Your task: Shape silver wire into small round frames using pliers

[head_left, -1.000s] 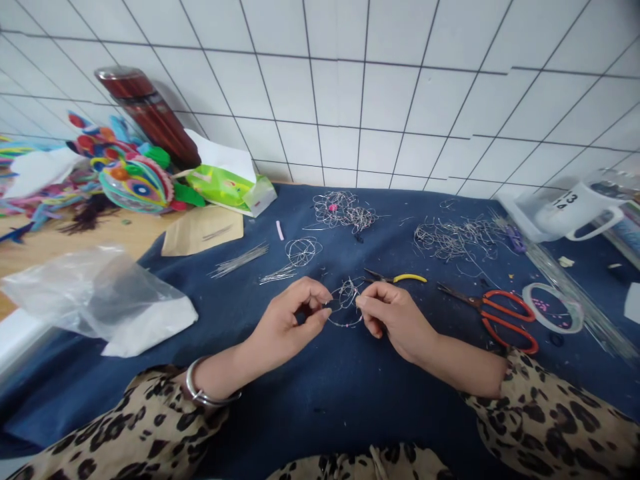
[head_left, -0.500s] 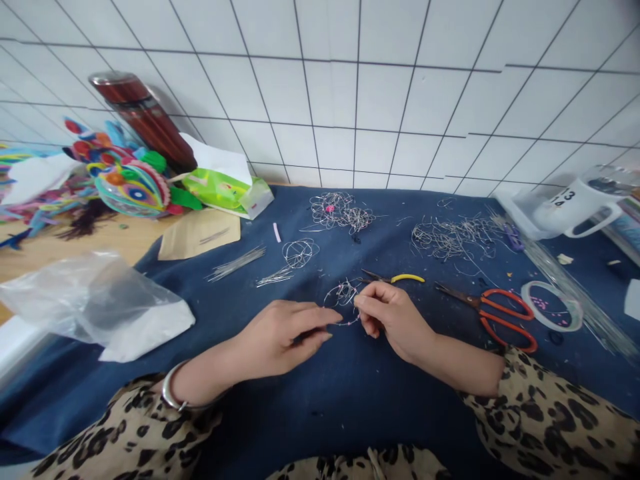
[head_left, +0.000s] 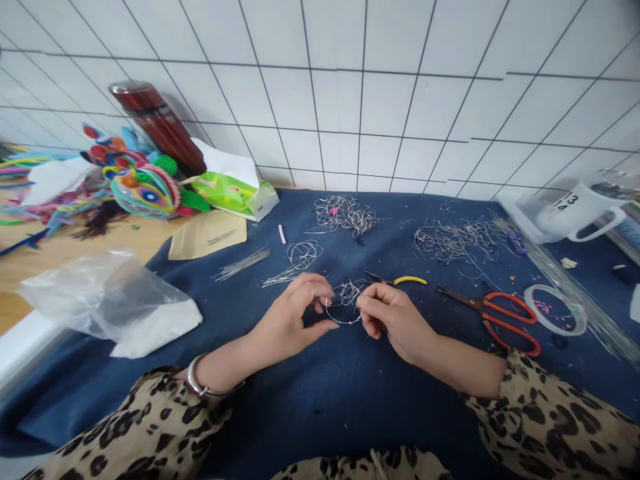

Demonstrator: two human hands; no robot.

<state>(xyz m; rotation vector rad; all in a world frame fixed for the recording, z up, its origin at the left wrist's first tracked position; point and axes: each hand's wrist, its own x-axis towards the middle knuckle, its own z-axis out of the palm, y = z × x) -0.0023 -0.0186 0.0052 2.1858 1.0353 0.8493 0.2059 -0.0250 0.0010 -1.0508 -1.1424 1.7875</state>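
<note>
A small ring of thin silver wire with pink beads [head_left: 344,303] is held between both hands just above the dark blue cloth [head_left: 320,393]. My left hand [head_left: 293,317] pinches the ring's left side with thumb and forefinger. My right hand [head_left: 393,319] pinches its right side, fingers curled. Both wrists wear leopard-print sleeves, and a silver bangle sits on the left wrist.
Yellow-handled pliers [head_left: 397,280] lie just behind the hands, orange scissors [head_left: 495,310] to the right. Wire tangles [head_left: 345,213] and loose wire bits [head_left: 460,240] spread further back. A tape roll [head_left: 555,308], white mug [head_left: 580,207], plastic bag [head_left: 110,300], red flask [head_left: 160,127] and colourful craft pieces [head_left: 140,187] surround the cloth.
My left hand flattened and lowered half a second ago, then came back up and pinched the wire ring again. The right hand has stayed put on the ring.
</note>
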